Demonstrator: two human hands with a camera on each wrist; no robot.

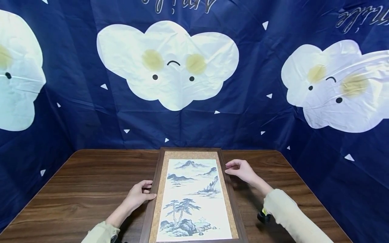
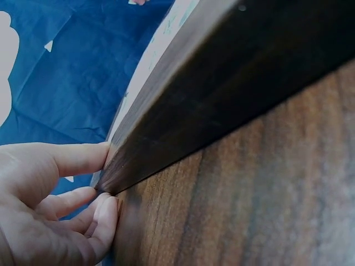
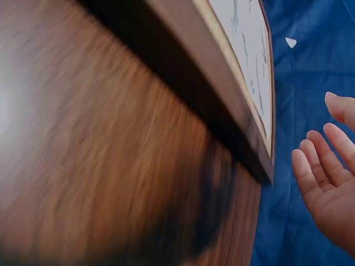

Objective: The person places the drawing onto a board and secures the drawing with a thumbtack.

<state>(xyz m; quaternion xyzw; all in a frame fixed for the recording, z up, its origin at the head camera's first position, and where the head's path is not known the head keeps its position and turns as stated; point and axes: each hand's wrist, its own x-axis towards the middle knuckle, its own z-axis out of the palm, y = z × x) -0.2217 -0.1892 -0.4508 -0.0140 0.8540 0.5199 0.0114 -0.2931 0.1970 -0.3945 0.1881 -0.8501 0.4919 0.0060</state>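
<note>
A framed ink landscape painting (image 1: 194, 199) lies on the wooden table, with a tan mat border and a dark brown wooden frame (image 1: 155, 189). My left hand (image 1: 138, 195) is at the frame's left side. In the left wrist view, the thumb (image 2: 83, 159) of that hand touches the upper edge and the fingertips are low against the side, pinching it. My right hand (image 1: 243, 172) is just beside the frame's upper right side. The right wrist view shows that hand (image 3: 330, 177) with its thumb and fingers apart, holding nothing, with a gap to the frame.
The brown wood-grain table (image 1: 100, 182) extends on both sides of the picture. A dark blue curtain (image 1: 91, 118) with white clouds hangs along the table's back and sides. A small black object (image 1: 263, 216) is under the right sleeve (image 1: 291, 216).
</note>
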